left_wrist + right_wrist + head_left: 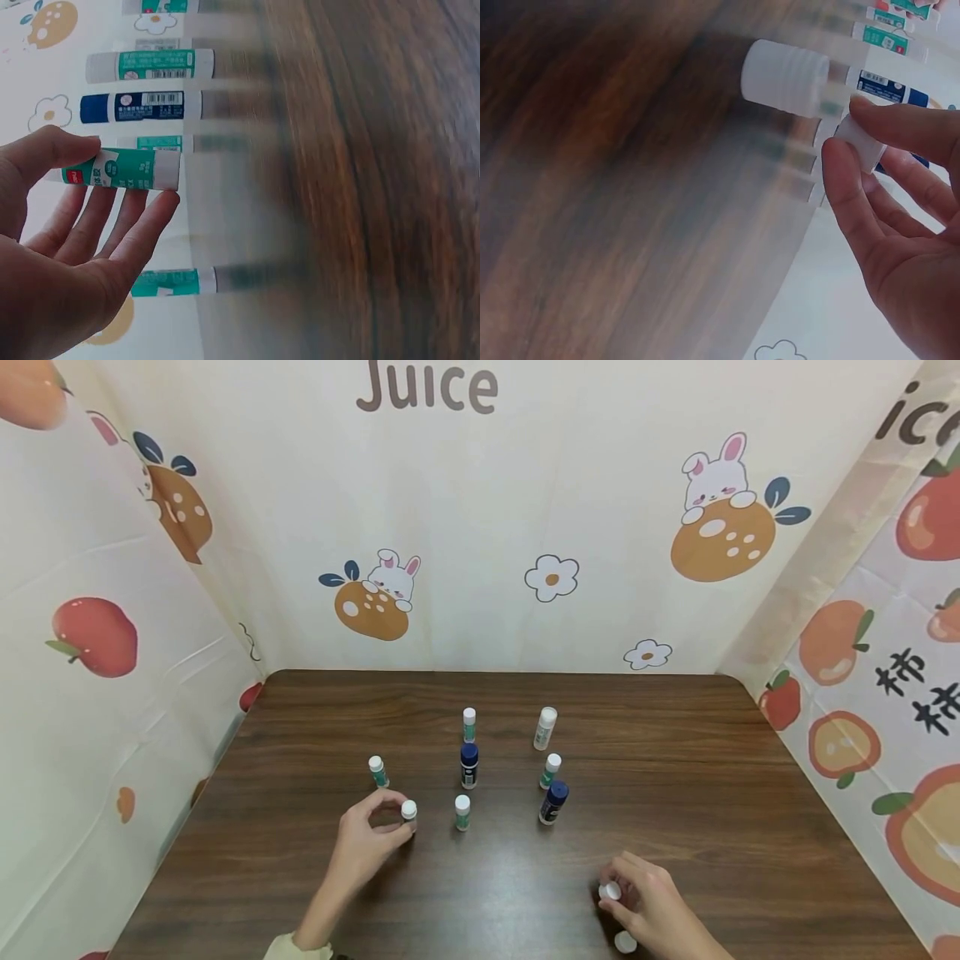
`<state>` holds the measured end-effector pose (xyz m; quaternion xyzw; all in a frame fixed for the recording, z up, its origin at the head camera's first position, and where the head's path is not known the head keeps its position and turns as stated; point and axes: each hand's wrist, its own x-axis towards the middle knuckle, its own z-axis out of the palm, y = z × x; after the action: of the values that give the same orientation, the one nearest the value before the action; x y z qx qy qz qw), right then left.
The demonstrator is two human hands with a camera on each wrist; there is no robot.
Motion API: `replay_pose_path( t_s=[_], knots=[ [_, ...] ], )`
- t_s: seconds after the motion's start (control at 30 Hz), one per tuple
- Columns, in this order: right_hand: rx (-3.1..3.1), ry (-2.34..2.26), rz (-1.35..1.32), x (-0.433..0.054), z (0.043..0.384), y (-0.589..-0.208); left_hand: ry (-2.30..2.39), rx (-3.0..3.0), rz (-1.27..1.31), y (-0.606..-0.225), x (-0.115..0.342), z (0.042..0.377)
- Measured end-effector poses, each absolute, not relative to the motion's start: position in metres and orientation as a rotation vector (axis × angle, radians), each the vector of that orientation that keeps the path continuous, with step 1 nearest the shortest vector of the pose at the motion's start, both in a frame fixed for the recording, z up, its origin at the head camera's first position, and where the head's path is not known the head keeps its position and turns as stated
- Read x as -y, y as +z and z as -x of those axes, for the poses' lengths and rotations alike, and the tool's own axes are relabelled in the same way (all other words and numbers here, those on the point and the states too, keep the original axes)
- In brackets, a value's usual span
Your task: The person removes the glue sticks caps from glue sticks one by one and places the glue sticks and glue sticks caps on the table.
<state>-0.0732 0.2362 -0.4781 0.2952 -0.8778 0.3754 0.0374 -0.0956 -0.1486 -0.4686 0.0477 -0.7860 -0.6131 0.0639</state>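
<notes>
On the left of the table, my left hand (369, 839) holds a green glue stick with a white cap (408, 810) between thumb and fingers. The left wrist view shows this green glue stick (124, 168) lengthwise, its white end by the fingertips. My right hand (648, 893), at the front right, pinches a small white cap (861, 142) between thumb and fingertips. Just below that hand a second white cap (626, 942) rests on the table; in the right wrist view this ribbed white cap (784, 79) looms large. Nearest the left hand stands another green glue stick (378, 772).
Several glue sticks stand upright across the middle: a green one (462, 814), a dark blue one (469, 768), a second dark blue one (551, 806), more green ones, and a white one (544, 731) at the back. Printed cloth (480, 485) surrounds the brown wooden table (300, 727).
</notes>
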Motion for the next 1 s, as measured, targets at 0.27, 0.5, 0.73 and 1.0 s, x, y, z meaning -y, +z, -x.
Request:
replay_pose_path(
  t_s=[0.27,0.5,0.73,1.0],
  knots=[
    [2.626,1.086,-0.96,-0.241,0.072,-0.486,-1.798,2.375,-0.253,-0.471,0.163,0.099],
    [2.651,1.078,-0.945,-0.244,0.07,-0.491,-1.689,2.413,-0.349,-0.471,0.173,0.103],
    [2.687,1.09,-0.946,-0.247,0.071,-0.495,-1.617,2.468,-0.373,-0.474,0.181,0.107],
    [2.729,1.091,-0.944,-0.249,0.071,-0.498,-1.586,2.47,-0.407,-0.478,0.182,0.108]
  ],
)
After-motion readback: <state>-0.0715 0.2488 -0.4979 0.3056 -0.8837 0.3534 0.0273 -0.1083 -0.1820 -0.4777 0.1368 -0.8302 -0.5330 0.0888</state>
